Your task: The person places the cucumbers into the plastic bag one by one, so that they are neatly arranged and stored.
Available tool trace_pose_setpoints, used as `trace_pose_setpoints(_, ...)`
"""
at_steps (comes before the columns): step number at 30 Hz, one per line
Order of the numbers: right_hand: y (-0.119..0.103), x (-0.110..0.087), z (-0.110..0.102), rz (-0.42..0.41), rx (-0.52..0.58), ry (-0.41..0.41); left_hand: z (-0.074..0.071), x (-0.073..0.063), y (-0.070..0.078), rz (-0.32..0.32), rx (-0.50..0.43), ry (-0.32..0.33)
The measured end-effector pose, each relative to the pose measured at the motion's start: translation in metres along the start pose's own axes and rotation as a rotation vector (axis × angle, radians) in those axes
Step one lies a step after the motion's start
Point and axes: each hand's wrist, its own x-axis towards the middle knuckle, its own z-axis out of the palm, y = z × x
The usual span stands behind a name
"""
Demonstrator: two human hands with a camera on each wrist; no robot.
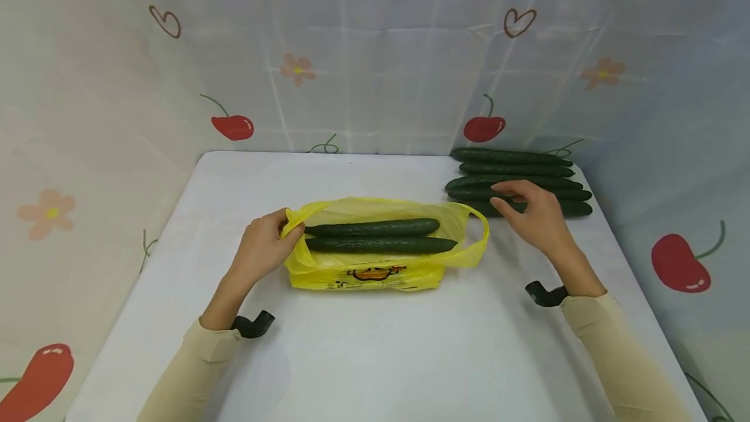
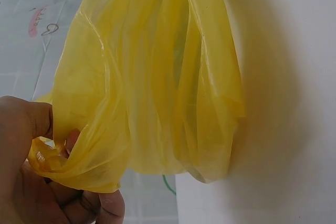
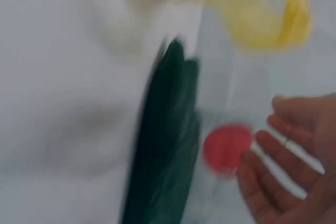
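Note:
A yellow plastic bag [image 1: 366,279] lies on its side mid-table with its mouth spread, and two cucumbers [image 1: 381,245] show inside it. My left hand [image 1: 263,245] pinches the bag's left handle; in the left wrist view the thumb and fingers of that hand [image 2: 31,166] close on the thin yellow film. Over at the right, my right hand [image 1: 530,217] hovers above the near side of a row of cucumbers [image 1: 512,156], its fingers loosely bent and nothing between them. The right wrist view is blurred, with the hand [image 3: 294,156] apart from the dark green cucumbers [image 3: 168,145].
The white table [image 1: 375,350] ends at a printed curtain [image 1: 381,70] behind, with more curtain at both sides. Loose cucumbers lie close to the table's back right corner. The bag's right handle loop [image 1: 483,239] stands out toward my right hand.

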Motion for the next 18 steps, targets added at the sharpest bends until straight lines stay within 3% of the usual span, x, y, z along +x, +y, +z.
trace_pose_setpoints(10,0.112,-0.015,-0.027,0.041,-0.066,-0.033,0.002,0.001,-0.001,0.007,-0.002,-0.008)
trace_pose_setpoints(18,0.139,-0.023,-0.037,0.087,-0.058,-0.031,0.003,0.003,0.000,0.006,0.001,-0.012)
